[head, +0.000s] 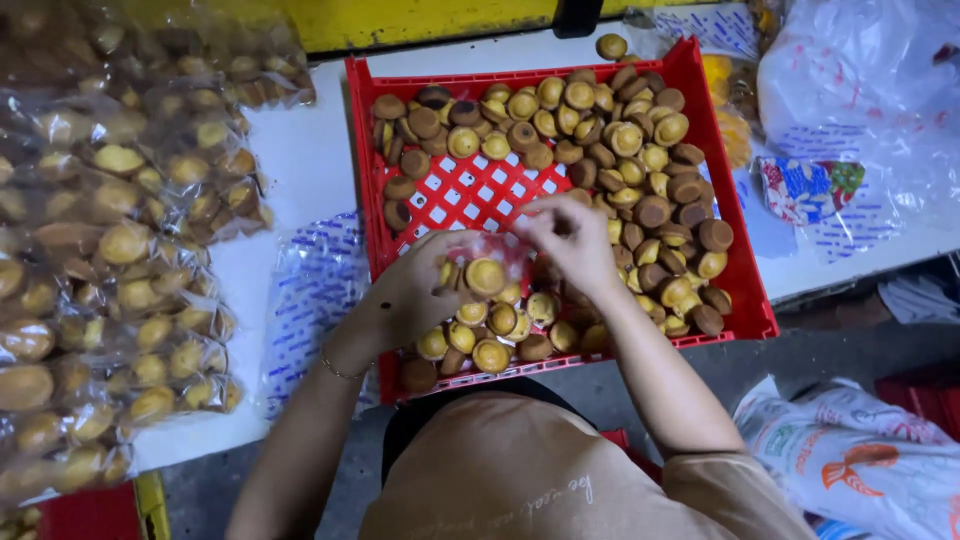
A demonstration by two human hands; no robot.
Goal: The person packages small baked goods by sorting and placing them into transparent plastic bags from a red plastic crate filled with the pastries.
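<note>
Your left hand (415, 290) grips a clear bag (487, 262) part-filled with small round cakes, over the near side of the red crate (735, 255). Your right hand (572, 235) pinches the bag's top edge, fingers closed on it. Loose cakes (620, 140) fill the crate. Packed bags (110, 260) lie stacked left on the table (300, 160).
</note>
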